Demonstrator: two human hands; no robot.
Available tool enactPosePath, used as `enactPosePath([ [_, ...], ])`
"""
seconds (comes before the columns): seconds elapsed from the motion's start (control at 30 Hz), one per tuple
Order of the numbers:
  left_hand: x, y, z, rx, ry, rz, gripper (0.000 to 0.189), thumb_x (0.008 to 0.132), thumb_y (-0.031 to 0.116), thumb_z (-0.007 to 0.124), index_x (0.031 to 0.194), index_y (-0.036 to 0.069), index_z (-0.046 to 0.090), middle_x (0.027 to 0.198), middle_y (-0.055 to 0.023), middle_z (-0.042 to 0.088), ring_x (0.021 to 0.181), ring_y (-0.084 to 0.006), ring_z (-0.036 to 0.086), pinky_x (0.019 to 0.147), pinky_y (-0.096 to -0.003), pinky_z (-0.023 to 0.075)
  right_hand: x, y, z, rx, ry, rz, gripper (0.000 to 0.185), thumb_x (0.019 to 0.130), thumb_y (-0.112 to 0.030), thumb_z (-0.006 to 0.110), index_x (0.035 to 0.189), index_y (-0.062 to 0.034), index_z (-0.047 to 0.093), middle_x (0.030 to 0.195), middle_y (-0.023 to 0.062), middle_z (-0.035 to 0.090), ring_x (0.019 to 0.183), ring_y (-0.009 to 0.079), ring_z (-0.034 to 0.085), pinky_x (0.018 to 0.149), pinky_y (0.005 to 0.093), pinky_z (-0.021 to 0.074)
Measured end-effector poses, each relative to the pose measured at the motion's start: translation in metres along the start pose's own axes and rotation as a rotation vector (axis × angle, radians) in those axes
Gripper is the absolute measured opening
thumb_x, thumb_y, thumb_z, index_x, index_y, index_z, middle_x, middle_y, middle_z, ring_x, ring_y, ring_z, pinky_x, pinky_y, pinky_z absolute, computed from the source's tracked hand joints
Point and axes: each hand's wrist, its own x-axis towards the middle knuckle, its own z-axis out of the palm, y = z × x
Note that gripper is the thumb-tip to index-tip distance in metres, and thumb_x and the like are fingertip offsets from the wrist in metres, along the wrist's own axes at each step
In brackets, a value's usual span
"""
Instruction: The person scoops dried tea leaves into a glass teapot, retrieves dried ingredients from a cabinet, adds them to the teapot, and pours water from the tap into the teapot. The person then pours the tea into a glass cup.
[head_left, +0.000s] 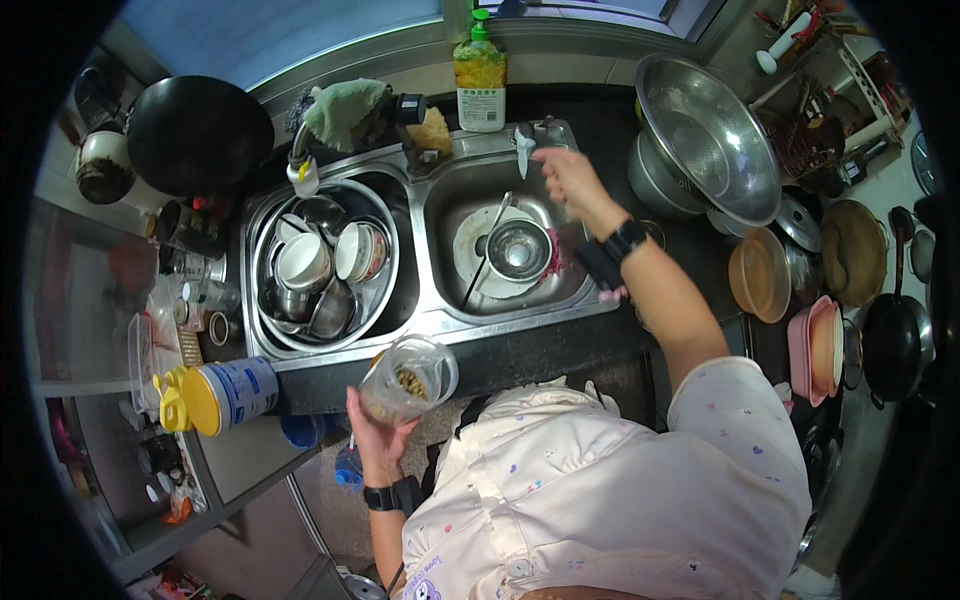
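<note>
My left hand (381, 439) holds a clear plastic jar (411, 379) tilted in front of the counter's near edge. Small brown-green bits lie inside it. Over the right basin's back right corner is my right hand (574, 180), slightly blurred, its fingers curled. Its fingertips are beside a pale, pointed object (524, 154) at the sink rim; whether they grip it is unclear. Below, in the right sink basin (450, 187), a metal bowl (518, 250) sits on a white plate (469, 232). A spoon (501, 210) and pinkish-red scraps (553, 255) are beside the bowl.
The left basin holds a large metal basin (390, 300) of bowls and metalware. A faucet (301, 161) draped with a green cloth (349, 112) and a pump bottle (481, 82) stand behind. A wok (199, 135) is left; a steel colander (709, 135) leans right. A yellow-lidded can (240, 394) sits front left.
</note>
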Motion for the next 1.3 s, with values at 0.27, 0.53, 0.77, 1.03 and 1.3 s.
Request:
enactPosePath([
  [0.27, 0.002, 0.008, 0.031, 0.008, 0.235, 0.098, 0.069, 0.092, 0.064, 0.042, 0.131, 0.007, 0.049, 0.12, -0.0143, 0.06, 0.093, -0.0297, 0.067, 0.052, -0.033, 0.059, 0.132, 0.025, -0.058, -1.116, 0.254, -0.644, 0.028, 0.094, -0.016, 0.046, 0.101, 0.0021, 0.066, 0.094, 0.0214, 0.069, 0.088, 0.0416, 0.066, 0.077, 0.0481, 0.0528],
  [0.53, 0.02, 0.012, 0.049, 0.019, 0.242, 0.072, 0.068, 0.094, 0.062, 0.038, 0.133, 0.008, 0.048, 0.12, -0.0135, 0.06, 0.091, -0.0279, 0.068, 0.05, -0.0325, 0.0607, 0.083, 0.119, -0.009, 0.034, 0.108, 0.296, 0.02, 0.097, -0.012, 0.044, 0.096, -0.0009, 0.061, 0.07, 0.0059, 0.056, 0.055, 0.0178, 0.052, 0.048, 0.0326, 0.0413],
  [0.77, 0.016, 0.014, 0.059, 0.069, 0.26, 0.098, 0.07, 0.094, 0.063, 0.037, 0.133, 0.006, 0.047, 0.118, -0.0143, 0.06, 0.09, -0.0261, 0.068, 0.048, -0.0316, 0.0608, 0.12, 0.116, 0.0, 0.72, 0.023, 0.538, 0.017, 0.099, -0.009, 0.046, 0.105, 0.0022, 0.057, 0.075, 0.004, 0.052, 0.056, 0.0114, 0.043, 0.049, 0.0239, 0.0347],
  [1.03, 0.011, 0.008, 0.047, 0.056, 0.247, 0.103, 0.071, 0.094, 0.065, 0.039, 0.132, 0.006, 0.048, 0.118, -0.0135, 0.061, 0.092, -0.026, 0.067, 0.048, -0.0314, 0.0589, 0.113, 0.114, -0.026, 0.346, -0.057, 0.491, 0.013, 0.095, -0.005, 0.046, 0.099, -0.0027, 0.058, 0.071, 0.0038, 0.049, 0.054, 0.0129, 0.042, 0.045, 0.027, 0.0337],
  [1.3, 0.001, 0.008, 0.04, -0.006, 0.206, 0.112, 0.07, 0.094, 0.065, 0.039, 0.134, 0.007, 0.048, 0.124, -0.013, 0.059, 0.104, -0.0283, 0.064, 0.062, -0.0372, 0.0595, 0.147, 0.031, -0.053, 0.18, 0.04, 0.212, 0.01, 0.098, -0.011, 0.048, 0.098, -0.0053, 0.056, 0.069, -0.0015, 0.047, 0.05, 0.0082, 0.041, 0.043, 0.0239, 0.0342],
])
